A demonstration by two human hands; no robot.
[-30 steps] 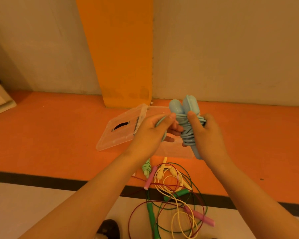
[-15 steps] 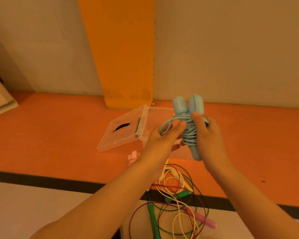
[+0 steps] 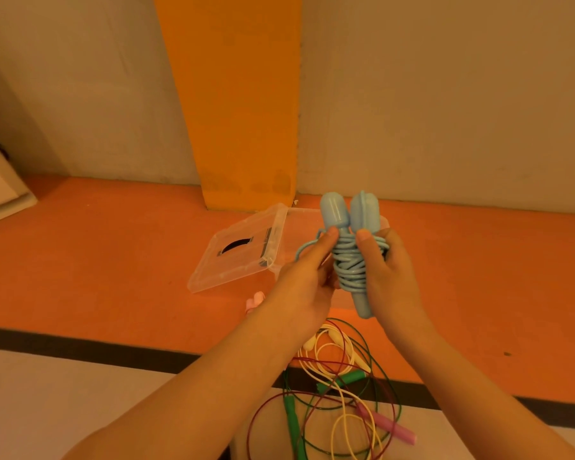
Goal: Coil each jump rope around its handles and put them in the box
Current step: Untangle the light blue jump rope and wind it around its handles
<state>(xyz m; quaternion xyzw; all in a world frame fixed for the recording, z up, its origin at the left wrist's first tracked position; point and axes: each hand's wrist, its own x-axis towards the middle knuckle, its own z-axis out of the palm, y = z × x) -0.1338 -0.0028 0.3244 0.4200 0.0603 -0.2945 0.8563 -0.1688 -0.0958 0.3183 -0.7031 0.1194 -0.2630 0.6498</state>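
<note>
Two hands, head view: we see the right hand (image 3: 390,280) with its fingers wrapped round the blue jump rope (image 3: 348,263), whose cord is coiled about both upright handles, raised in front of the clear box (image 3: 301,224) on the orange floor (image 3: 113,260). The left hand (image 3: 302,287) pinches a loose loop of the cord. Green, yellow and pink tangled ropes (image 3: 346,380) lie nearer us.

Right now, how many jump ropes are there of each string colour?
Blue rope: 1
Yellow rope: 1
Green rope: 1
Dark red rope, pink handle: 1
Total: 4
The pink lump is too hidden to count.
</note>
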